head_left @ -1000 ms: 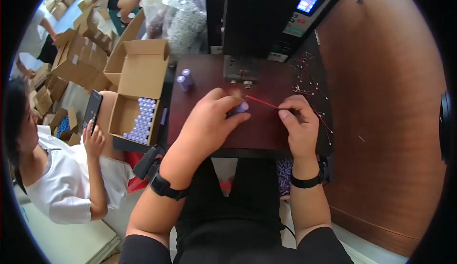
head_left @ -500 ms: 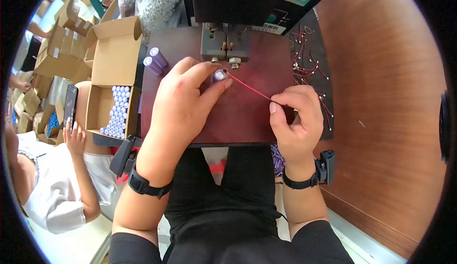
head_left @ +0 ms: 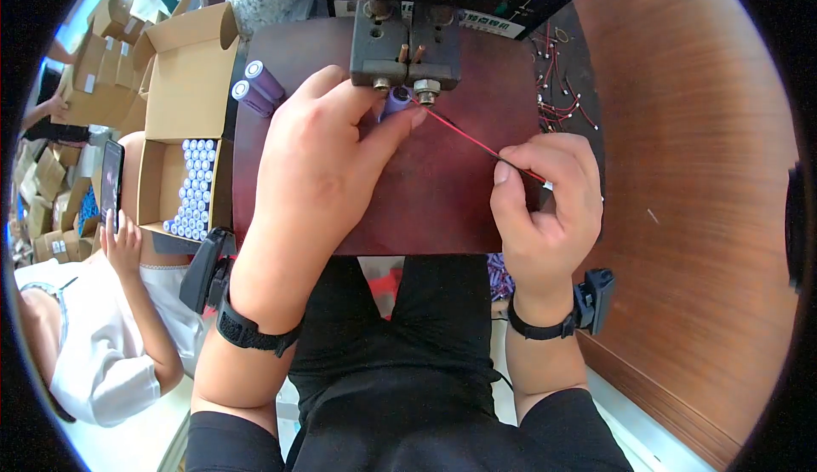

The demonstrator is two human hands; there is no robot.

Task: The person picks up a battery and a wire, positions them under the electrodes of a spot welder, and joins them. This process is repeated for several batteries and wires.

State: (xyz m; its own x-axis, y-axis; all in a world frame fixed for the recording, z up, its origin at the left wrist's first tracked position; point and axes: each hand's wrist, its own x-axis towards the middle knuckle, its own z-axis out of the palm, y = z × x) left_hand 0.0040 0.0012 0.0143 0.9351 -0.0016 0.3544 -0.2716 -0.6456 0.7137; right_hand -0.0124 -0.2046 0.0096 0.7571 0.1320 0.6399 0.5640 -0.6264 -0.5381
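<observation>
My left hand grips a purple cylindrical battery cell between thumb and fingers, just below the welding head with its two copper pins. The cell stands tilted, and its upper end looks dark. From that end a thin red and black wire runs taut to the right. My right hand pinches the wire between thumb and forefinger, and a small white connector shows beside the fingers. Whether the wire touches the cell is hard to make out.
Two purple cells stand at the left of the dark red tabletop. An open carton holds several cells. Loose wires lie at right beside a wooden panel. A person sits at left with a phone.
The cell has moved closer under the welding head and its upper end has turned from bright to dark. My right hand has drawn slightly right, and the white connector now shows. The view has shifted.
</observation>
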